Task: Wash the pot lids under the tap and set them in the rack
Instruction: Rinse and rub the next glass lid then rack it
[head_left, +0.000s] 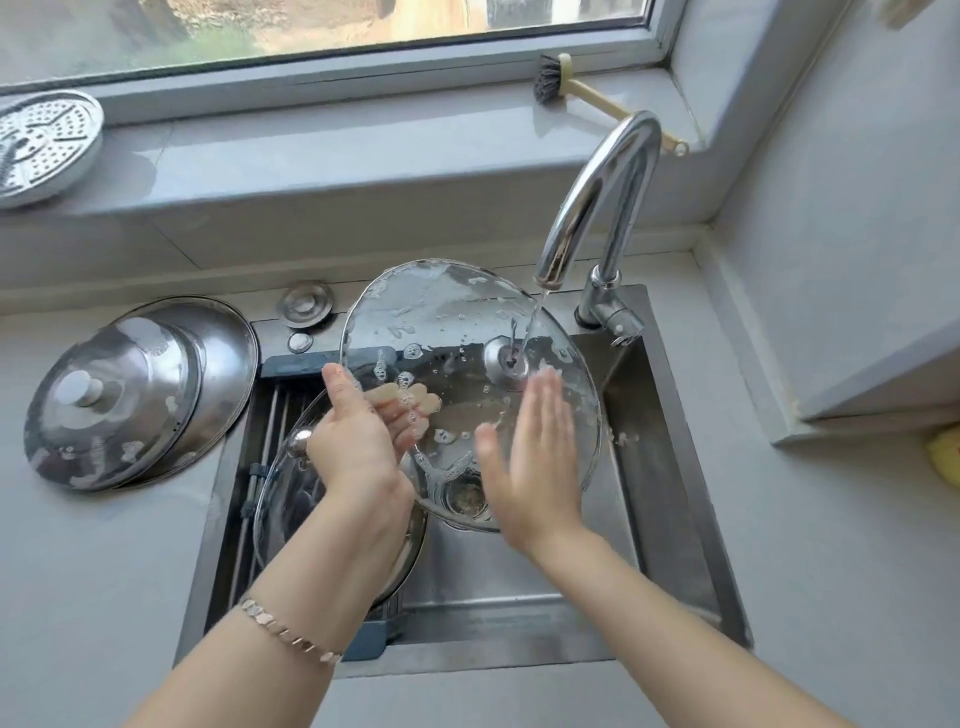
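A soapy glass pot lid (447, 332) is held tilted over the sink, its inner side towards me. My left hand (358, 431) grips its left rim, thumb in front and fingers behind the glass. My right hand (535, 457) lies flat with straight fingers against the lid's lower right face. Water runs from the chrome tap (597, 208) onto the lid near its centre fitting. A second glass lid (291, 493) with a metal knob rests in the rack (270, 415) on the sink's left side, partly hidden by my left arm.
Two steel lids (140, 395) are stacked on the counter left of the steel sink (665, 415). A perforated steamer plate (41, 145) leans on the window sill, a dish brush (561, 83) lies at the sill's right. A yellow sponge (945, 457) sits at the far right.
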